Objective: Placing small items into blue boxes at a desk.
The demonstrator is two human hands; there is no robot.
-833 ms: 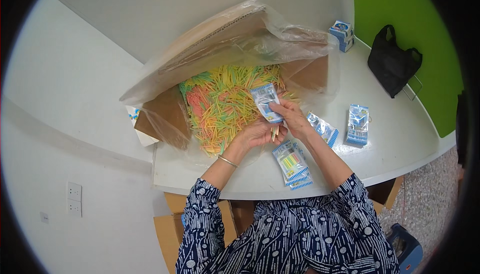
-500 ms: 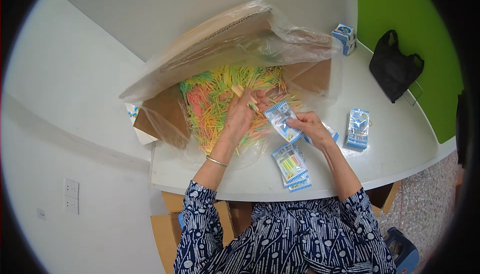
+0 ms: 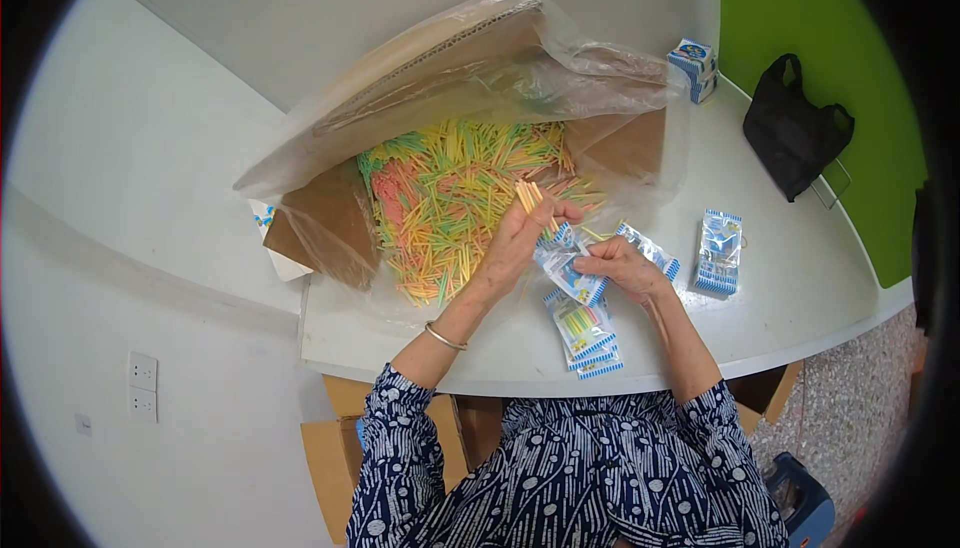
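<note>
My left hand [image 3: 513,248] is closed around a small bundle of thin pastel sticks [image 3: 528,196], their tips standing up past the fingers. Its fingers meet the top end of a blue-and-white plastic packet [image 3: 570,276], which my right hand [image 3: 626,266] pinches from the other side. Whether any sticks are inside that packet is hidden. Just behind my left hand, a large carton lined with clear plastic holds a heap of loose sticks [image 3: 440,208] in yellow, green, pink and orange. Below the held packet lies a pile of similar packets [image 3: 583,326], the top one showing coloured sticks through its window.
Another packet [image 3: 650,250] lies beyond my right hand, and a stack of packets [image 3: 718,253] sits further right. A black bag [image 3: 795,133] and small blue-and-white boxes [image 3: 694,68] stand at the back right. The carton's cardboard flap [image 3: 400,73] rises behind the heap.
My left hand has moved right, out of the heap, bringing its sticks to the packet's top end. My right hand has shifted slightly down with the packet.
</note>
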